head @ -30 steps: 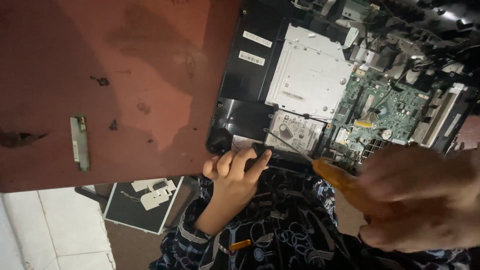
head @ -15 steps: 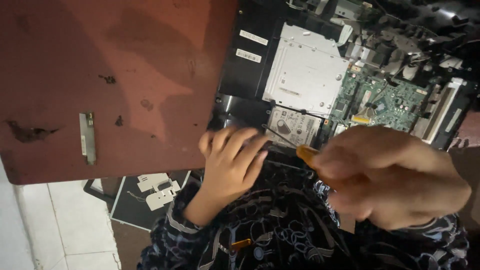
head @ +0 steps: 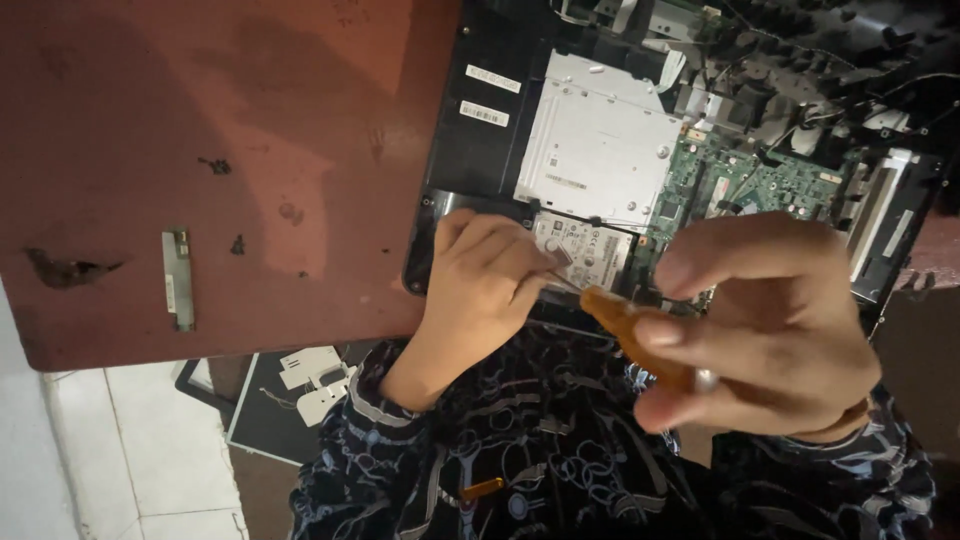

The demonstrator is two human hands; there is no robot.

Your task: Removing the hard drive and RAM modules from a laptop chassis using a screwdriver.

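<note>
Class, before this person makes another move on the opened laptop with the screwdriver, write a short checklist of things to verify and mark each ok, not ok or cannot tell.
1. Right hand grips the orange screwdriver: ok.
2. Screwdriver tip seated in a screw: cannot tell, the left hand's fingers hide it.
3. Left hand steadies the laptop by the hard drive: ok.
4. Laptop lies flat on the red table: ok.
5. Green circuit board free of both hands: ok.
6. Loose screws kept safe: cannot tell.
</note>
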